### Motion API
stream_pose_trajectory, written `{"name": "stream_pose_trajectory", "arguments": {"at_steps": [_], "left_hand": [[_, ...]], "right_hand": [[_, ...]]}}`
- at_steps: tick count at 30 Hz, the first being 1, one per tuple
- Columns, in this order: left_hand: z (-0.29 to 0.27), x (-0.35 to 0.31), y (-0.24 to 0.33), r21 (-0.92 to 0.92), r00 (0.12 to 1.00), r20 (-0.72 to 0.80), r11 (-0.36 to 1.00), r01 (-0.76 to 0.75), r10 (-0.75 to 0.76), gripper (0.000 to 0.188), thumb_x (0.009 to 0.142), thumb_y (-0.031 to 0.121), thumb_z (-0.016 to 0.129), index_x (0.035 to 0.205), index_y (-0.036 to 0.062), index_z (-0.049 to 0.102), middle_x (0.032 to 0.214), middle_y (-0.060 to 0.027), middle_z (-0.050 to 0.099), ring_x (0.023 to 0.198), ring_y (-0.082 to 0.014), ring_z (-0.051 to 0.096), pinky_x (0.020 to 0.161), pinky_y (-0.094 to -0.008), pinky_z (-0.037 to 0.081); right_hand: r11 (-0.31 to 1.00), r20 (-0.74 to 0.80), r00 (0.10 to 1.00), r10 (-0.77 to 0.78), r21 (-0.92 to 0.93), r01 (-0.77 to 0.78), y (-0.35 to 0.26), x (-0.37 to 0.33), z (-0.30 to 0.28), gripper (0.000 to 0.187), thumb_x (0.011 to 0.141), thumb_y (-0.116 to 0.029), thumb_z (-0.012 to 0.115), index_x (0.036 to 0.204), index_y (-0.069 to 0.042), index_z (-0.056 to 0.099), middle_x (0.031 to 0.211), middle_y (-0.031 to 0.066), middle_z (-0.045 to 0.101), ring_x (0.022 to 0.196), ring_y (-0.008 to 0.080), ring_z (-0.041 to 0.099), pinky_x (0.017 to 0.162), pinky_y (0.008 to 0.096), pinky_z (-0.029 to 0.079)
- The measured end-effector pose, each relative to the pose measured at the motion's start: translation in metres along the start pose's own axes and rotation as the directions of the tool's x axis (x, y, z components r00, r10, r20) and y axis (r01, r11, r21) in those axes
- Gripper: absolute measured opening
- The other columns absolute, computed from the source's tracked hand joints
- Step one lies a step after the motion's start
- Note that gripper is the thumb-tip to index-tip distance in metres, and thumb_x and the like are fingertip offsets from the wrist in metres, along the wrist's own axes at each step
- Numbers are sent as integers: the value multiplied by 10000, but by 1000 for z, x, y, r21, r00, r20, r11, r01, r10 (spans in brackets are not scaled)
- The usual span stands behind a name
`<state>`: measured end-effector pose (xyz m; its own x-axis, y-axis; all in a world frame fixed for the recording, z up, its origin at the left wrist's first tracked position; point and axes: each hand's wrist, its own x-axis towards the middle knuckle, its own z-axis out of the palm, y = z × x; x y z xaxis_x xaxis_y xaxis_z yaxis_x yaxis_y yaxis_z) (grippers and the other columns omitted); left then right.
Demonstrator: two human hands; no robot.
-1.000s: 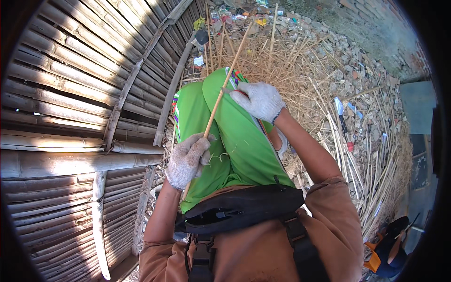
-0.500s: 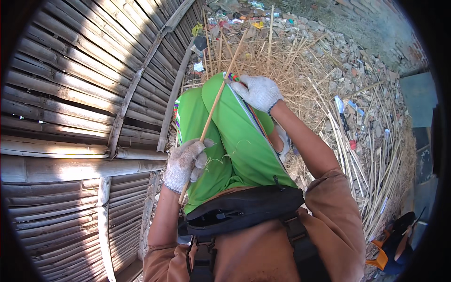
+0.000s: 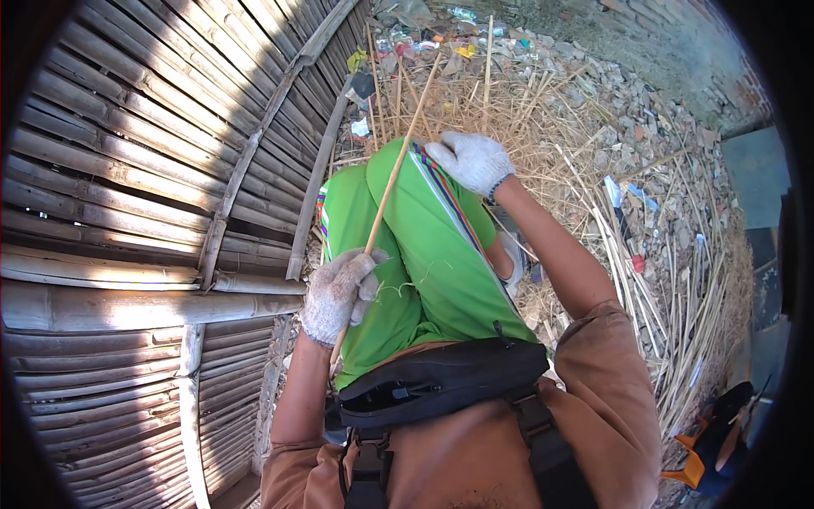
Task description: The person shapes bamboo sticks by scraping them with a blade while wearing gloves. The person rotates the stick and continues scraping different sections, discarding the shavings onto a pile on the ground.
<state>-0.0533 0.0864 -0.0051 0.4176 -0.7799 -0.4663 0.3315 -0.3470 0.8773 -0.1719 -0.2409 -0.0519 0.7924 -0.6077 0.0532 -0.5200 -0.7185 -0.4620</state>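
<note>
My left hand, in a whitish knitted glove, is closed around a long thin bamboo stick. The stick slants from beside my left forearm, across my green trousers, to past my knees. Thin curled shavings hang beside the left glove. My right hand, also gloved, is by my right knee, a little apart from the stick. Its thumb points at the stick; the other fingers curl down, mostly hidden. A thin pale strip shows below its wrist, beside my foot; whether the hand holds it I cannot tell.
A bamboo slat wall stands close on my left. Straw and shavings cover the rubble ahead, with litter beyond. Several long bamboo strips lie on my right, and an orange and black object is at lower right. A black waist bag crosses my lap.
My right hand has shifted slightly right, away from the stick. The stick's far end has swung a little left, and the thin strip beside my foot has come into view.
</note>
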Motion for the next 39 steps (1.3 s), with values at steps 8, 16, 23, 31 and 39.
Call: {"name": "stream_pose_trajectory", "arguments": {"at_steps": [8, 16, 23, 31, 39], "left_hand": [[-8, 18, -12, -198, 992, 123, 980, 24, 1, 437, 1155, 263, 604, 1361, -122, 637, 667, 17, 551, 415, -90, 427, 388, -269, 340], [-12, 27, -18, -450, 976, 215, 886, 117, -20, 403, 1170, 226, 562, 1377, -112, 638, 689, 21, 582, 407, -84, 432, 384, -265, 353], [-19, 30, -23, -703, 930, 362, 672, 233, 56, 406, 1180, 179, 506, 1394, -150, 611, 704, 7, 605, 412, -79, 449, 390, -270, 365], [-21, 32, -29, -805, 890, 445, 480, 349, 99, 471, 1197, 197, 408, 1454, -177, 533, 713, -8, 595, 411, -96, 461, 396, -285, 378], [-18, 33, -25, -819, 871, 473, 430, 380, 133, 468, 1196, 197, 416, 1450, -177, 539, 710, -9, 595, 406, -93, 455, 386, -282, 375]], "right_hand": [[876, 344, 939, 22, 446, -184, -8, 18, -26, 625, 1130, -595, 524, 1307, -27, 718, 1269, 278, 761, 1216, 436, 725, 1062, 491, 553], [978, 107, 988, -109, 188, 87, 0, 29, -8, 600, 1085, -576, 563, 1182, -16, 755, 1133, 268, 786, 1081, 451, 751, 964, 514, 580], [979, 145, 974, -172, 137, 153, -23, 12, -13, 531, 1071, -539, 621, 1171, -34, 749, 1076, 241, 789, 991, 442, 765, 894, 524, 592], [973, 144, 972, -187, 165, 163, -24, 3, -8, 555, 1092, -549, 563, 1124, -22, 736, 1057, 270, 777, 1005, 473, 754, 913, 581, 572], [969, 106, 974, -198, 174, 178, -17, 8, -6, 547, 1078, -548, 600, 1087, -21, 750, 1022, 284, 772, 960, 476, 758, 882, 576, 583]]}}
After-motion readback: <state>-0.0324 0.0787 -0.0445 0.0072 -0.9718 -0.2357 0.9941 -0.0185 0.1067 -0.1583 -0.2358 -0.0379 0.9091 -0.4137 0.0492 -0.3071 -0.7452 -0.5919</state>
